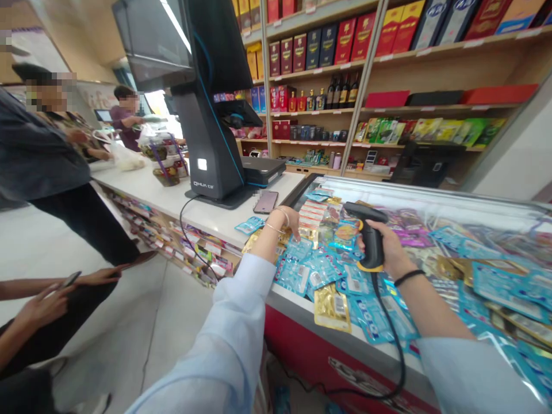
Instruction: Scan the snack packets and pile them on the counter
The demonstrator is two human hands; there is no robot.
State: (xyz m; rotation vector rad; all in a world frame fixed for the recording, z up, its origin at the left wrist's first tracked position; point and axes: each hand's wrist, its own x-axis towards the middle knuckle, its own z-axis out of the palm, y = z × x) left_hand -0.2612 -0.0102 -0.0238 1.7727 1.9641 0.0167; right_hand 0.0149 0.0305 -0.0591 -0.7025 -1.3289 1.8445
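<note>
My right hand [390, 250] is wrapped round the grip of a black and yellow barcode scanner [371, 244], held above a pile of snack packets. Its black cord [393, 330] hangs down in a loop. My left hand [288, 219] reaches down to the packets at the left of the pile, one finger stretched toward them; its other fingers are partly hidden. Light blue packets [295, 273] lie around and below it, with a gold packet [332, 307] near the front edge. White packets with orange stripes [313, 214] lie just beyond my left hand.
The pile covers a glass-topped freezer [431, 192]. On the white counter [224, 221] stand a checkout terminal [215, 126], a phone [265, 202] and jars [166, 164]. Several people stand at left; one person's hands [52, 299] hold a phone. Shelves of boxes and bottles line the back.
</note>
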